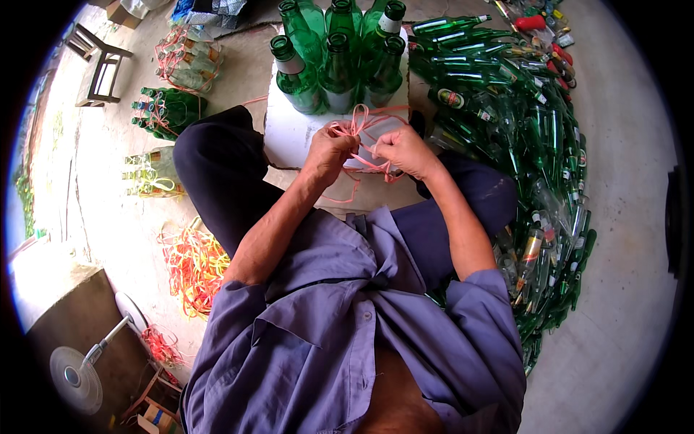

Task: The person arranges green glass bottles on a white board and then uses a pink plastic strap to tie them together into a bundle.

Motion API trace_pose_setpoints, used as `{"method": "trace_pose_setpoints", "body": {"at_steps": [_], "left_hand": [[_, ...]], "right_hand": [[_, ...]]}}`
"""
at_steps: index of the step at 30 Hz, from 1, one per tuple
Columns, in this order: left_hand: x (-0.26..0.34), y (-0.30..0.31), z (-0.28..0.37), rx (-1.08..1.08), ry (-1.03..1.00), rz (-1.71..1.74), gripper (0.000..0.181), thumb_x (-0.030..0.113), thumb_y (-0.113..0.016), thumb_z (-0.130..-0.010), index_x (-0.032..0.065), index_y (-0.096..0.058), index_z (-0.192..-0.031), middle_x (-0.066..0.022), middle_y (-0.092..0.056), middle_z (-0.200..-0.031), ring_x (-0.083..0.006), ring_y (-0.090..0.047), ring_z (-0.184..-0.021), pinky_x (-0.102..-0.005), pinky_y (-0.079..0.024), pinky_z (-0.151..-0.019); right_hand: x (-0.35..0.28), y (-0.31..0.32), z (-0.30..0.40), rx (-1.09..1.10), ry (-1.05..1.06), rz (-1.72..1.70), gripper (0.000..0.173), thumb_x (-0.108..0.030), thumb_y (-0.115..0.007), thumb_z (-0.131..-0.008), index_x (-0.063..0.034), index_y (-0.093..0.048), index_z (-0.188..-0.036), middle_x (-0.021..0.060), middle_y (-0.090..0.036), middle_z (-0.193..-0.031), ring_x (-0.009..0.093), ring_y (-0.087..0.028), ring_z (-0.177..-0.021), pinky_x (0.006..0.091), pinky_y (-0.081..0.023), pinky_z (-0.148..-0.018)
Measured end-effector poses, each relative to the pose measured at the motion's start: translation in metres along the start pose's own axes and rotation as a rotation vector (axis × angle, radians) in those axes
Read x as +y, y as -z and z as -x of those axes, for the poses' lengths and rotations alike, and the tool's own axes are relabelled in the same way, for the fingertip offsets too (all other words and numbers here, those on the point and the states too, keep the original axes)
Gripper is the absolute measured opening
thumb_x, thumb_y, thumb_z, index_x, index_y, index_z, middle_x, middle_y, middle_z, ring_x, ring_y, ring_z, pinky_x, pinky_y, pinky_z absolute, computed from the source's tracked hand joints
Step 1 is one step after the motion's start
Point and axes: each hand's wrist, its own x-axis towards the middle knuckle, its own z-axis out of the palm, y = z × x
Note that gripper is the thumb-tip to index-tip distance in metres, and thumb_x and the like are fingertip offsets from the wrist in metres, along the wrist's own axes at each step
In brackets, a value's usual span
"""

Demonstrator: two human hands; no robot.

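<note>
My left hand (335, 149) pinches a bunch of looped pink plastic twine (359, 122) between thumb and fingers. Close by on the right, my right hand (401, 149) has its fingers curled on strands of the same twine. Both hands are over the near part of a white board (287, 138) between my knees. Upright green glass bottles (339, 81) stand grouped on the board's far part, just beyond my hands. Loose twine ends hang below the hands, over the board's near edge. The exact crossing of the strands at my fingertips is too small to tell.
A large heap of lying green glass bottles (504, 119) spreads along the right. On the left are tied bundles of green bottles (168, 111) and clear bottles (190, 62), a tangle of red and yellow twine (195, 266), a wooden chair (100, 70) and a fan (76, 377).
</note>
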Motion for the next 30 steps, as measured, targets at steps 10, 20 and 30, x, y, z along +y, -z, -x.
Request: {"method": "trace_pose_setpoints", "body": {"at_steps": [10,20,30], "left_hand": [[0.011,0.009,-0.002,0.129,-0.006,-0.015,0.021,-0.005,-0.065,-0.078,-0.003,-0.057,-0.098,-0.0063,-0.06,-0.077,-0.0152,-0.055,-0.062,-0.0272,-0.045,-0.059],[0.022,0.019,0.001,0.179,-0.031,-0.036,0.021,-0.009,-0.066,-0.078,-0.0049,-0.055,-0.095,-0.0067,-0.058,-0.075,-0.0139,-0.051,-0.057,-0.0268,-0.041,-0.054],[0.012,0.017,0.0,0.045,-0.002,0.07,0.022,-0.007,-0.066,-0.082,-0.0018,-0.053,-0.099,-0.0095,-0.062,-0.079,-0.0178,-0.058,-0.06,-0.0274,-0.049,-0.059]], "right_hand": [[0.02,0.013,0.015,-0.116,-0.113,0.262,0.02,-0.016,-0.064,-0.074,0.0015,-0.069,-0.065,0.0054,-0.052,-0.049,0.011,-0.048,-0.048,0.0315,-0.039,-0.049],[0.034,0.025,0.038,-0.148,-0.208,0.456,0.027,-0.02,-0.067,-0.072,0.0039,-0.063,-0.06,0.015,-0.051,-0.048,0.019,-0.048,-0.043,0.0376,-0.038,-0.048],[0.016,0.013,0.028,0.094,-0.086,0.367,0.028,-0.025,-0.068,-0.084,0.0029,-0.068,-0.08,0.0136,-0.063,-0.063,0.018,-0.061,-0.056,0.0338,-0.048,-0.056]]}}
